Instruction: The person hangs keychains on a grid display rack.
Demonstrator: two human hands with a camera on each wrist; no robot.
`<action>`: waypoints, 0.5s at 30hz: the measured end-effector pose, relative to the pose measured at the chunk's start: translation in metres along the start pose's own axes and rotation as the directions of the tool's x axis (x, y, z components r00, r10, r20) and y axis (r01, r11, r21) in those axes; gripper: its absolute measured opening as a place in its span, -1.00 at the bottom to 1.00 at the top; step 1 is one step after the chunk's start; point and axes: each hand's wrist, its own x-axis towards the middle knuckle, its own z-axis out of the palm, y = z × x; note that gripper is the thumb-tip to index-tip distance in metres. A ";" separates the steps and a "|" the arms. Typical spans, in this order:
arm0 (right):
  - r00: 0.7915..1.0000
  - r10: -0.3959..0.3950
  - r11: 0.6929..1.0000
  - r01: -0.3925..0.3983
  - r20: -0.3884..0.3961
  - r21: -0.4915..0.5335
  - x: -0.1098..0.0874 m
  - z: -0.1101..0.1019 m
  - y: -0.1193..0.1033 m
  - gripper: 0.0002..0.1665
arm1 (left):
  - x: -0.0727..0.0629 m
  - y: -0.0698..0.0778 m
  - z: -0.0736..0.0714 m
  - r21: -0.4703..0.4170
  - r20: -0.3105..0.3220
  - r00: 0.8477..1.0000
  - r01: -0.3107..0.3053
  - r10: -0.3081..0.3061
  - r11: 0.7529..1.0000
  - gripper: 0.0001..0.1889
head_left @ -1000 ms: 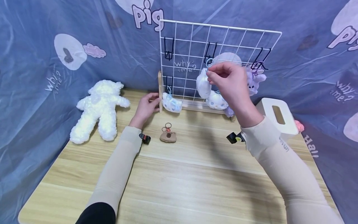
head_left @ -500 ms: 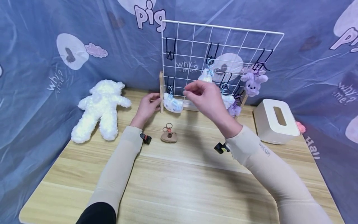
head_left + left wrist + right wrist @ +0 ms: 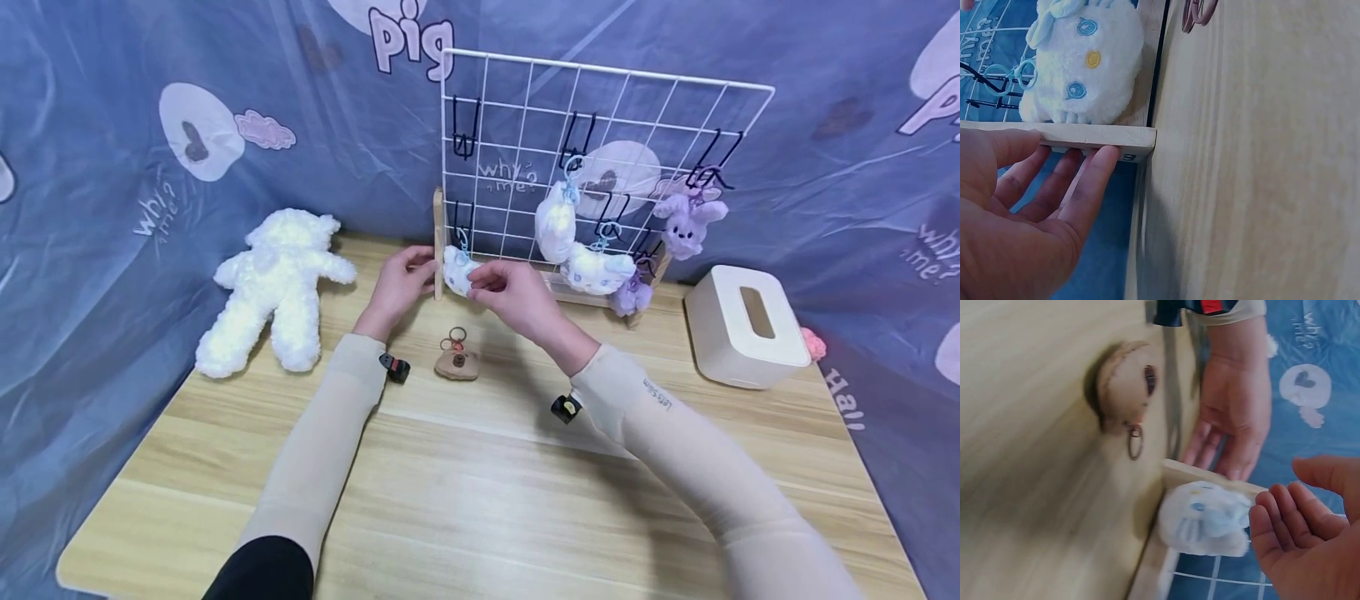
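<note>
My left hand (image 3: 402,283) is at the outer side of the wooden post (image 3: 1100,135) on the left end of a white wire grid rack (image 3: 600,71); its fingertips and thumb touch the wood. Just inside that post hangs a white plush keychain (image 3: 1100,65) with a pale blue bow, blue eyes and a yellow nose. My right hand (image 3: 517,300) is in front of this plush, overlapping it in the head view. In the right wrist view its thumb and loosely bent fingers are apart, with nothing between them. A brown bear-faced keychain (image 3: 457,364) lies on the table.
More plush keychains, a white one (image 3: 555,225) and a purple rabbit (image 3: 684,225) among them, hang from black hooks (image 3: 464,137). A white fluffy toy (image 3: 273,287) lies at the left. At the right stands a white tissue box (image 3: 738,333), with patterned blue fabric (image 3: 360,167) behind.
My right hand let go of the white plush at the middle hook, which now hangs there. It moved left and down to the lower left plush. My left hand stays at the post.
</note>
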 end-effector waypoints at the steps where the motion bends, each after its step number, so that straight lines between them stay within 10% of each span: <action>1: 1.000 0.001 1.000 -0.001 0.007 0.005 0.001 0.002 0.002 -0.64 | 0.000 0.000 0.000 0.000 0.001 1.000 0.000 0.000 1.000 -0.56; 15: 0.985 0.026 0.997 -0.013 0.168 -0.080 0.015 0.027 0.030 -0.62 | 0.001 0.001 0.000 0.007 -0.003 1.000 -0.005 0.005 1.000 -0.56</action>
